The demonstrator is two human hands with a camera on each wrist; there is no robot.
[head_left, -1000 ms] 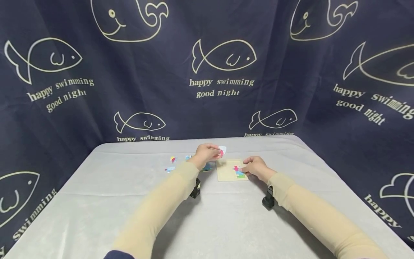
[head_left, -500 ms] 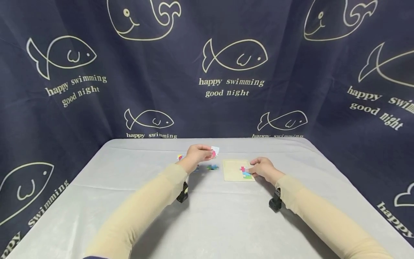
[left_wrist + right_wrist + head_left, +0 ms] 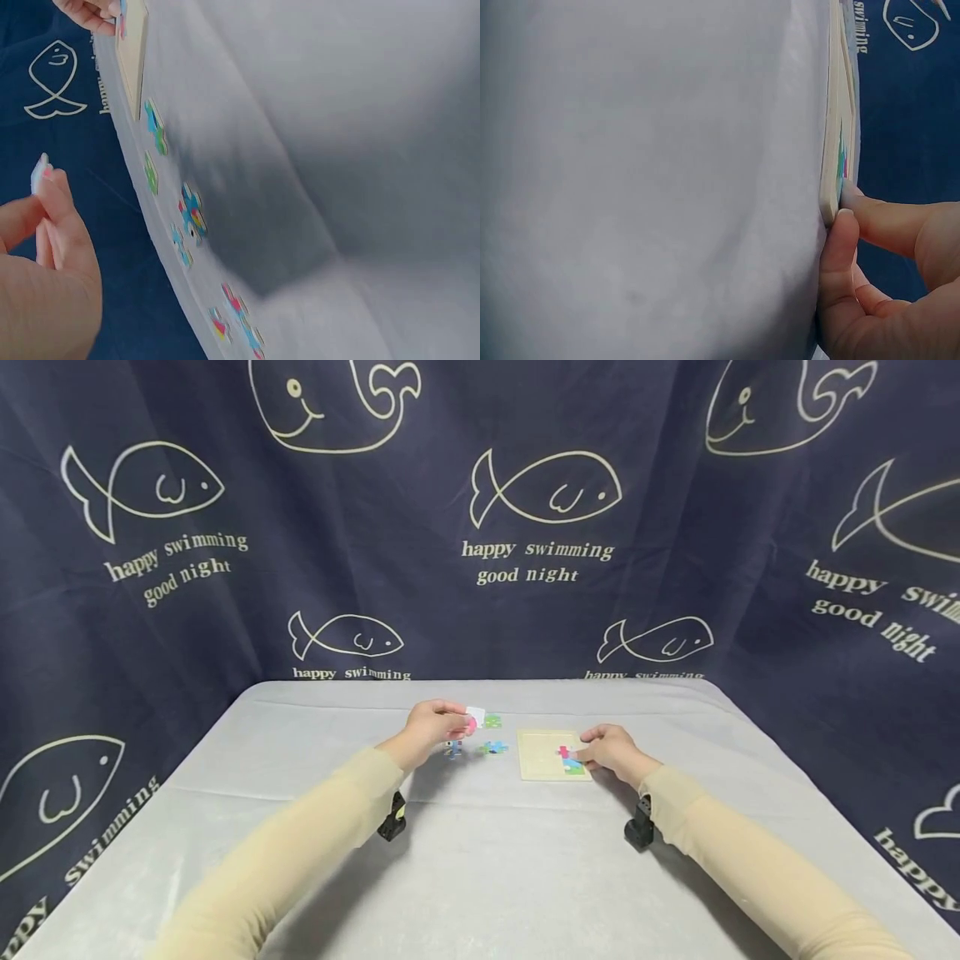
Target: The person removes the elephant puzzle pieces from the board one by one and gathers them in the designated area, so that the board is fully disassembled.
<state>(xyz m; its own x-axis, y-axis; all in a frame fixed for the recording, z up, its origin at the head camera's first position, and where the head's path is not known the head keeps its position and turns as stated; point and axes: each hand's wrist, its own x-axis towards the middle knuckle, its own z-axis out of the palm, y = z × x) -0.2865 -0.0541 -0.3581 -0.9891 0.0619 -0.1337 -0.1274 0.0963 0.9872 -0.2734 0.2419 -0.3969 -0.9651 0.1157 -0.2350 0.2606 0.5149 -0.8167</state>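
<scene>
My left hand (image 3: 433,724) pinches a white and pink jigsaw piece (image 3: 476,717) between thumb and fingers, raised above the table. In the left wrist view that piece (image 3: 41,174) shows nearly edge-on at the fingertips. To the right lies a shallow wooden puzzle tray (image 3: 535,763), with a few joined pink, blue and green pieces (image 3: 572,764) along its right side. My right hand (image 3: 617,752) grips the tray's right edge, thumb and finger at its corner in the right wrist view. Its fingertips partly cover the joined pieces.
Several loose jigsaw pieces lie left of the tray, among them a blue and green one (image 3: 493,748), a green one (image 3: 492,721) and a blue one (image 3: 192,210). Pink and blue pieces (image 3: 244,319) lie farther left. A dark fish-print curtain (image 3: 525,610) hangs behind the table.
My left hand has moved left with its jigsaw piece, away from the tray and over the loose pieces. My right hand keeps its place at the tray. The head view has shifted slightly.
</scene>
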